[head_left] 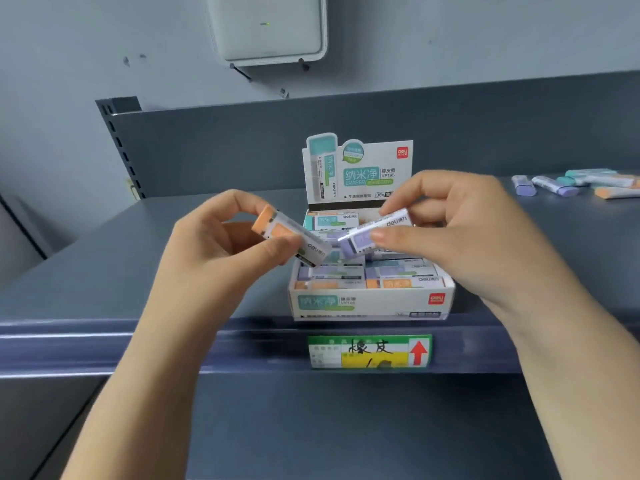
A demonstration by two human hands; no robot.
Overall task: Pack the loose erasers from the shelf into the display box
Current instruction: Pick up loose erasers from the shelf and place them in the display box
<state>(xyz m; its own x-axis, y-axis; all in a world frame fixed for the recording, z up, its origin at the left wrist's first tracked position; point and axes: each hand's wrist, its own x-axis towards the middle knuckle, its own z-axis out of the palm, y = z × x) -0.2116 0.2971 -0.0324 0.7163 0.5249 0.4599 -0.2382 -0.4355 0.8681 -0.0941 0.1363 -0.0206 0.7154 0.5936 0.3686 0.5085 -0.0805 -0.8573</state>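
Dark grey metal makes up the whole shelf (104, 271), and its front lip holds a green and yellow paper price tag (370, 351) with a red arrow. Just behind that lip sits the white cardboard display box (372, 304). It is almost full of erasers lying flat in rows.

Both hands are up over the box. The left hand (221, 251) pinches an orange eraser in a clear and white wrapper (289, 235) between thumb and fingers, so its grip is clamped on that eraser. The right hand (460, 233) pinches a purple eraser in a white sleeve (375, 233) the same way, and its grip is tight on that one. The two erasers tip toward each other above the middle of the box and look close to touching.

Farther back stands the box's tall printed card (360, 171). Off to the right, well apart from the box, a small pile of loose purple, teal and orange erasers (575, 183) lies on the shelf, not packed yet. A white plastic box (266, 26) hangs on the grey wall.

What could go wrong? The box looks crowded, so a new eraser may not fit flat and could sit crooked or slide off the top. The two held erasers could bump and one could slip out. A push on the box could nudge it over the front lip.
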